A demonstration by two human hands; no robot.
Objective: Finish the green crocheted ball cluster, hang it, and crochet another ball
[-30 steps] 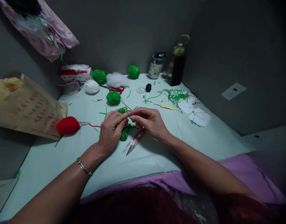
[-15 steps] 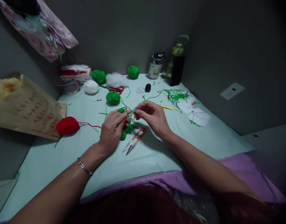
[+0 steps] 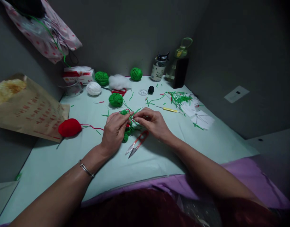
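Observation:
My left hand (image 3: 114,130) is closed on a small green and red crocheted piece (image 3: 126,137), whose rounded green parts stick out below and above the fingers. Across from it, my right hand (image 3: 152,123) pinches at the loose yarn ends (image 3: 134,117), its fingertips close to those of the left. Just below the right hand lie thread snips (image 3: 136,145) with orange handles, blades apart. A red yarn ball (image 3: 69,127) sits left of my left hand, its strand running toward that hand. Part of the crocheted piece is hidden behind my fingers.
Behind the hands are a green yarn ball (image 3: 115,99), a white yarn ball (image 3: 94,88), red-handled scissors (image 3: 121,92) and stuffing (image 3: 119,82). To the right lie a yellow crochet hook (image 3: 169,109) and yarn scraps (image 3: 180,99). A paper bag (image 3: 38,110) stands left; a bottle (image 3: 171,71) stands at the back.
My right hand has moved slightly left and down, bringing its fingertips nearer the left hand. More of the yellow crochet hook shows now. The left hand keeps its hold on the crocheted piece.

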